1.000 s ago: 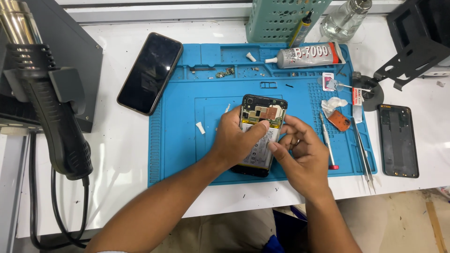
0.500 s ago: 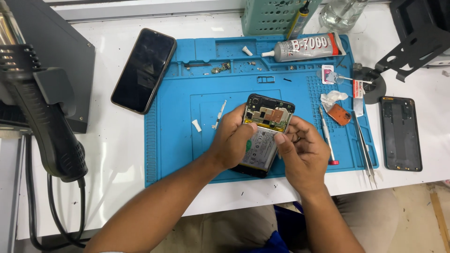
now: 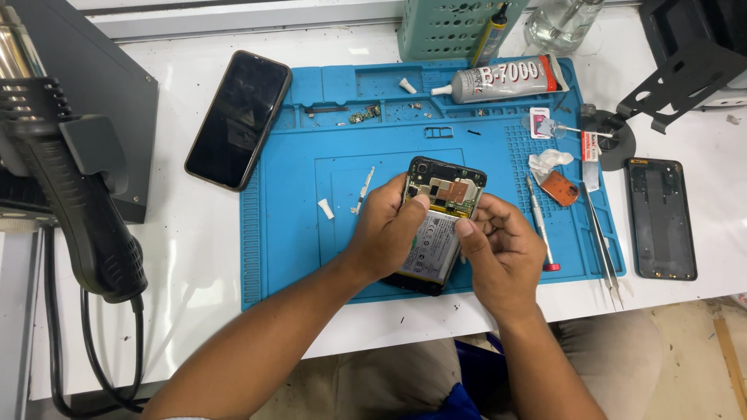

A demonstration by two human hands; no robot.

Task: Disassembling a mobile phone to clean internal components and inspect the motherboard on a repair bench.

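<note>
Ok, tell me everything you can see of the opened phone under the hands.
The opened phone lies face down on the blue mat, back cover off. Its dark frame shows a circuit board with copper-coloured shielding at the far end and a pale battery below. The left hand grips its left edge; the right hand touches its right side.

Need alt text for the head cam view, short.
Two bare hands, left hand and right hand, hold an opened phone with its back off, battery and circuit board exposed, over a blue repair mat. Around it lie a dark phone, glue tube, tweezers and a black back cover.
</note>
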